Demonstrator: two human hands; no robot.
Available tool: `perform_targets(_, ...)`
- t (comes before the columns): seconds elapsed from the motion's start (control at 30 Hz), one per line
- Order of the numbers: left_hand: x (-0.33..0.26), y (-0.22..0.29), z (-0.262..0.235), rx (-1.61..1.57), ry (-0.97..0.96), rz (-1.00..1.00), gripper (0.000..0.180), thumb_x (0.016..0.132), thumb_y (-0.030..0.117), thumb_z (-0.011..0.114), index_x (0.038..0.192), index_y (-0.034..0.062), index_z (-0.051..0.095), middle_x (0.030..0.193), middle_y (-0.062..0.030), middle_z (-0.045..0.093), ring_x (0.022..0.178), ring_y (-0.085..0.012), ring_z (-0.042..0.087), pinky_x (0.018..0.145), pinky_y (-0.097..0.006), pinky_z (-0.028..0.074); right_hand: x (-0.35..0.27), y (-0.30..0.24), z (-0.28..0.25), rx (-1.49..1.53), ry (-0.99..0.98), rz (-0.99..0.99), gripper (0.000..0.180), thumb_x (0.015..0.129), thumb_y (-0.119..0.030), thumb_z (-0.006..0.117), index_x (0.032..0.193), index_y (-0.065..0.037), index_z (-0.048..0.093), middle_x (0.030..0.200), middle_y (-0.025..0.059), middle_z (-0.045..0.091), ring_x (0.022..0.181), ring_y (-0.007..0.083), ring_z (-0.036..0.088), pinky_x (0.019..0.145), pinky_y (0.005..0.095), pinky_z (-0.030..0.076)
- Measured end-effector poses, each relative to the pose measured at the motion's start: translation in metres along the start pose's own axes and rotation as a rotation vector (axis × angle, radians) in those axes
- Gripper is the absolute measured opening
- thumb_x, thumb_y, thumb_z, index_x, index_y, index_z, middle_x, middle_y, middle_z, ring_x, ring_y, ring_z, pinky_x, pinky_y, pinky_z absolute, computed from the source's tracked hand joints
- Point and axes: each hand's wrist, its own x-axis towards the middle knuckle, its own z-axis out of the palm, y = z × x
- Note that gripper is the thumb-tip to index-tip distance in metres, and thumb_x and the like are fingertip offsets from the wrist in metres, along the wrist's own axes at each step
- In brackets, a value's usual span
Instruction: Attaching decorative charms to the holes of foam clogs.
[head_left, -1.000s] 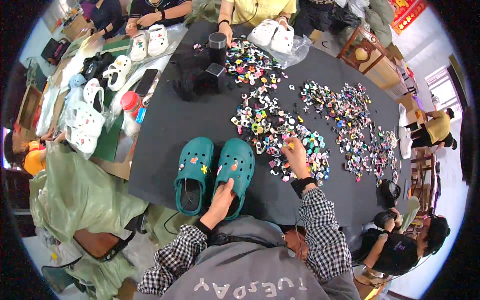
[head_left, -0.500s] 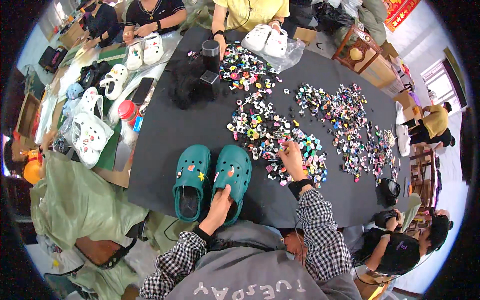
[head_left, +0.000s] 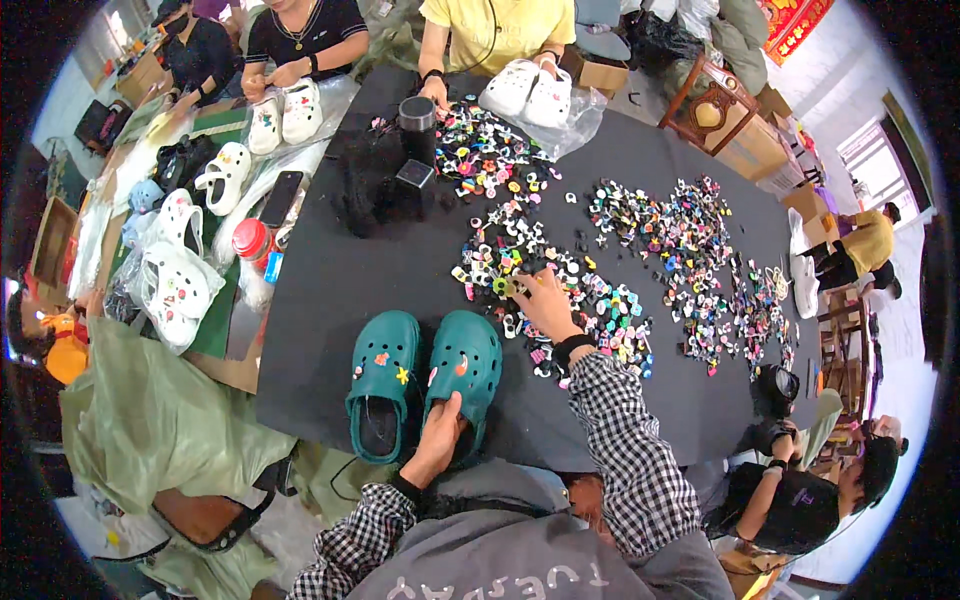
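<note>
A pair of dark green clogs stands side by side at the table's near edge. Small shoe charms, among them a yellow star and an orange figure, sit in the tops of the left clog point(head_left: 386, 343) and the right clog point(head_left: 467, 350). My left hand point(head_left: 436, 440) grips the right clog at its opening, thumb on top and the other fingers partly hidden inside. Over a loose pile of colourful shoe charms point(head_left: 610, 325) reaches my right hand point(head_left: 546, 306). Its fingertips are drawn together beside a yellow-green charm, and what is between them is too small to make out.
More charms lie in a heap point(head_left: 690, 240) at the right and another point(head_left: 485, 140) at the back. A black cylinder point(head_left: 417, 128) stands at the back left. Co-workers sit across the black table point(head_left: 320, 270) with white clogs point(head_left: 548, 95). A red-lidded jar point(head_left: 252, 239) stands at left.
My right hand has moved left and slightly away from me across the charm pile. My left hand keeps its hold on the right clog. The whole view has shifted slightly.
</note>
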Motion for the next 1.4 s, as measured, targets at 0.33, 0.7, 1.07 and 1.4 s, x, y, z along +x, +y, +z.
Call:
perform_targets(0.33, -0.003, 0.002, -0.001, 0.009, 0.009, 0.018, 0.028, 0.097, 0.038, 0.050, 0.084, 0.0136, 0.048, 0.065, 0.0064, 0.035, 0.056, -0.0065, 0.031, 0.052, -0.024, 0.027, -0.010, 0.028, -0.016, 0.125, 0.038, 0.041, 0.021, 0.081, -0.013, 0.064, 0.101, -0.013, 0.062, 0.095, 0.0135, 0.053, 0.091, 0.0338, 0.056, 0.078, 0.0431, 0.048)
perform_targets(0.7, 0.001, -0.003, -0.002, -0.081, 0.018, 0.024, 0.023, 0.098, 0.035, 0.051, 0.089, 0.0134, 0.050, 0.064, 0.0064, 0.036, 0.055, -0.0059, 0.032, 0.053, -0.024, 0.030, -0.008, 0.031, -0.024, 0.079, 0.133, 0.005, 0.020, 0.079, -0.004, 0.060, 0.099, -0.009, 0.061, 0.097, 0.0149, 0.053, 0.094, 0.0346, 0.054, 0.079, 0.0444, 0.047)
perform_targets(1.07, 0.004, 0.001, -0.014, 0.069, -0.062, -0.120, 0.053, 0.099, 0.032, 0.045, 0.141, 0.0021, 0.031, 0.137, -0.0084, 0.043, 0.121, -0.0195, 0.046, 0.102, -0.035, 0.036, 0.048, 0.007, 0.026, 0.074, 0.071, -0.052, 0.034, 0.080, -0.011, 0.058, 0.114, -0.009, 0.060, 0.097, 0.0165, 0.054, 0.091, 0.0354, 0.055, 0.078, 0.0440, 0.048)
perform_targets(1.4, 0.012, -0.012, -0.026, 0.139, 0.001, -0.111, 0.044, 0.099, 0.037, 0.045, 0.127, 0.0040, 0.044, 0.114, -0.0045, 0.051, 0.095, -0.0149, 0.051, 0.083, -0.029, 0.042, 0.041, -0.006, 0.035, 0.097, 0.266, 0.092, 0.023, 0.077, -0.014, 0.064, 0.097, -0.006, 0.055, 0.097, 0.0156, 0.052, 0.095, 0.0365, 0.054, 0.079, 0.0439, 0.048)
